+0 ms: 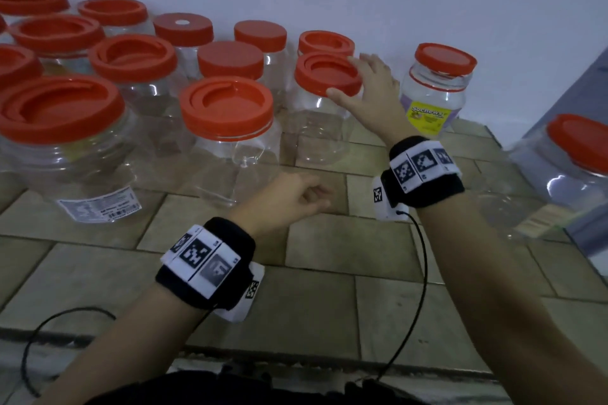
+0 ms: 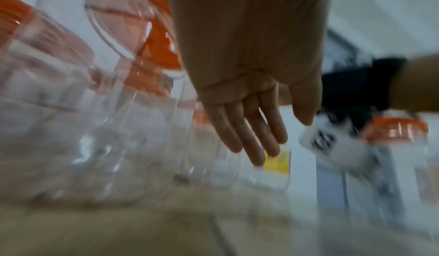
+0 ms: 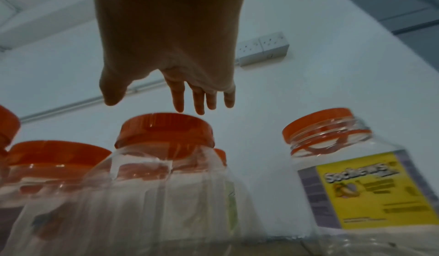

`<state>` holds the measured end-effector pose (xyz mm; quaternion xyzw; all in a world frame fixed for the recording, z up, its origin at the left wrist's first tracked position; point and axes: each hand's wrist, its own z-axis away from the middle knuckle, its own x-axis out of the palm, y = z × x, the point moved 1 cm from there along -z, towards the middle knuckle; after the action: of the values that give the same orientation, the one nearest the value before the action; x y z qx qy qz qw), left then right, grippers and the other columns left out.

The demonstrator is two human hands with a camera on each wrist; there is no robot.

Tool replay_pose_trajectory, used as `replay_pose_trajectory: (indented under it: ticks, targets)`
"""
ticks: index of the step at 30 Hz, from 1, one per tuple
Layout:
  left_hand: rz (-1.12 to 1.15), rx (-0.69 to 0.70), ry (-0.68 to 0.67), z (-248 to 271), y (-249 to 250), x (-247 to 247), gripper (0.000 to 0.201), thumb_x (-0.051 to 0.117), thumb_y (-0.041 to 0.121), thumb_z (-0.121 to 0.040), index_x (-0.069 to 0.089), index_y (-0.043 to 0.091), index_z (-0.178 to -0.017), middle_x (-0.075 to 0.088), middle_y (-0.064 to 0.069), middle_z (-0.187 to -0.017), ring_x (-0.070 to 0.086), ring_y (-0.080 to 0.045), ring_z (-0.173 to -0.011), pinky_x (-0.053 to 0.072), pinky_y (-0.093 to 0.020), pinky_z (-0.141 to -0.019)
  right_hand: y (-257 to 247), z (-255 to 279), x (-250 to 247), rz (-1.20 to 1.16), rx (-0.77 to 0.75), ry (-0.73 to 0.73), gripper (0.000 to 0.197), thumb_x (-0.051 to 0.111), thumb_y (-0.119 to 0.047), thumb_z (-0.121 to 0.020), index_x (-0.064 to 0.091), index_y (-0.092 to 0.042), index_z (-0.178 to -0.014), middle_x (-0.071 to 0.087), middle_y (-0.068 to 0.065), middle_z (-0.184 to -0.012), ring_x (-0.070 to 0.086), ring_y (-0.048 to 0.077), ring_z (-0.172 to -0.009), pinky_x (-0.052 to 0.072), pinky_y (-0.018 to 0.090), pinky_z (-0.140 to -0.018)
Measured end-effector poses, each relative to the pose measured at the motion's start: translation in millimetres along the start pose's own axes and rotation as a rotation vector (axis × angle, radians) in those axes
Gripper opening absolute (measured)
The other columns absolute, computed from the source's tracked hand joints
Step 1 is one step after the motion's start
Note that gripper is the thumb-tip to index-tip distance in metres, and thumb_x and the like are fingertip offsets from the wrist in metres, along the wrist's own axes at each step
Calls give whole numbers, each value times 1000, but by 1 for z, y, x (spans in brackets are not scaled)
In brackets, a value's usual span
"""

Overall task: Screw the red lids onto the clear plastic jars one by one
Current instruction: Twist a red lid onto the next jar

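Note:
Several clear plastic jars with red lids stand on a tiled floor [image 1: 329,250] against a white wall. My right hand [image 1: 348,79] is spread over the right edge of the red lid [image 1: 320,74] on a clear jar [image 1: 316,135]. The thumb lies by the lid's near rim. In the right wrist view the right hand [image 3: 145,104] hovers with straight fingers just above that lid [image 3: 166,128]. My left hand [image 1: 309,197] hangs low over the floor in front of the jars and holds nothing. Its fingers [image 2: 261,138] are straight in the blurred left wrist view.
To the right a yellow-labelled jar [image 1: 434,92] has its red lid [image 3: 318,121] sitting crooked with the threads showing. Another lidded jar [image 1: 572,161] leans at the far right beside a grey-blue panel [image 1: 589,82]. A black cable [image 1: 424,273] runs from my right wrist.

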<state>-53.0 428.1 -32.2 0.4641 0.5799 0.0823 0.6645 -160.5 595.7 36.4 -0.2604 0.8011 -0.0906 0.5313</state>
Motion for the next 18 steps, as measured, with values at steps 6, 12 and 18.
replay_pose_trajectory:
  ticks: [6, 12, 18]
  targets:
    - [174, 132, 21, -12, 26, -1, 25, 63, 18, -87, 64, 19, -111, 66, 7, -103, 59, 2, -90, 42, -7, -77, 26, 80, -39, -31, -37, 103, 66, 49, -47, -78, 52, -2, -127, 47, 19, -133, 43, 30, -125, 32, 36, -105]
    - [264, 220, -69, -42, 54, 29, 27, 61, 29, -81, 59, 29, -108, 66, 6, -106, 59, -1, -92, 47, -21, -81, 53, 149, -91, 66, -28, 237, 50, 54, -32, -82, 56, -2, -122, 53, 18, -126, 48, 24, -118, 30, 18, -101]
    - [224, 301, -102, -74, 76, 61, 35, 64, 26, -84, 53, 33, -115, 60, 10, -115, 56, -3, -103, 42, -12, -81, 82, 191, -139, 138, 35, 301, 40, 60, -17, -85, 57, -7, -123, 52, 11, -129, 44, 16, -119, 26, 9, -101]
